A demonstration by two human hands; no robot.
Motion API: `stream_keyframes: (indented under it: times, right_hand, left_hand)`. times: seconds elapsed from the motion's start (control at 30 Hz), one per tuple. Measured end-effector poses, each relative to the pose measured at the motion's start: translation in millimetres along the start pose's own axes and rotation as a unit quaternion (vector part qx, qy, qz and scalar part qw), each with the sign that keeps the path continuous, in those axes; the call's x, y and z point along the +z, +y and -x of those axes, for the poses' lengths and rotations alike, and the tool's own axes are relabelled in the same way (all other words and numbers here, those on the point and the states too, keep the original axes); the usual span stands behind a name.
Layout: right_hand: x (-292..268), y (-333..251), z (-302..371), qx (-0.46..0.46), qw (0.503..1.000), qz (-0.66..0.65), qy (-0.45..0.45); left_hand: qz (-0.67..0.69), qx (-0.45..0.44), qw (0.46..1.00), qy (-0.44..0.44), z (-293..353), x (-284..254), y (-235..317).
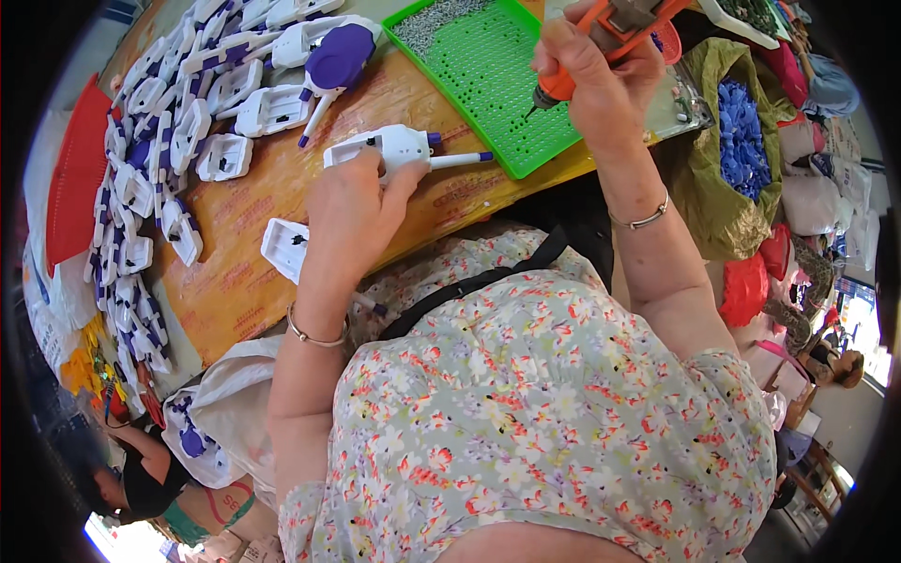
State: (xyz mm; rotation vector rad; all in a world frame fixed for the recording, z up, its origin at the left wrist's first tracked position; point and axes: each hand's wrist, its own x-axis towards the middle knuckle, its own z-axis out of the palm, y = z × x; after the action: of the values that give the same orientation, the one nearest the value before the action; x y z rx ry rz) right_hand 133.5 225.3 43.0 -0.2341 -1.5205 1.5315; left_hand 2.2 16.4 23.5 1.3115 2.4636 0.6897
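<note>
My left hand presses a white plastic housing with a purple-tipped stem against the table. Thumb and fingers close around its near side. In my right hand is an orange power screwdriver, its thin bit pointing down over a green perforated tray. The bit's tip hangs above the tray; whether it carries a screw is too small to tell. Small grey screws lie heaped at the tray's far end. Near my left wrist, another white housing sits partly hidden by the arm.
Many white and purple housings pile up on the left of the table. One bears a round purple disc. An olive sack of blue parts stands at right. A white bag hangs at the near left edge. Other people are in the background.
</note>
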Motion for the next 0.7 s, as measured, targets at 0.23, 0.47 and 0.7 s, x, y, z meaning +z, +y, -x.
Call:
stream_keyframes:
  times: [0.23,0.47,0.7]
  right_hand:
    - [-1.4,16.3,-2.3,-0.003,0.997,0.073,0.015]
    - [4.6,17.3,2.3,-0.003,1.000,-0.015,0.016]
    - [8.0,14.0,0.5,0.011,1.000,-0.017,0.004]
  left_hand:
    - [0.028,0.008,1.000,0.002,5.4,3.5,-3.8]
    - [0.038,-0.003,0.999,-0.010,8.4,2.0,-5.0]
    - [-0.067,0.189,0.970,0.138,-0.7,-4.0,-7.7]
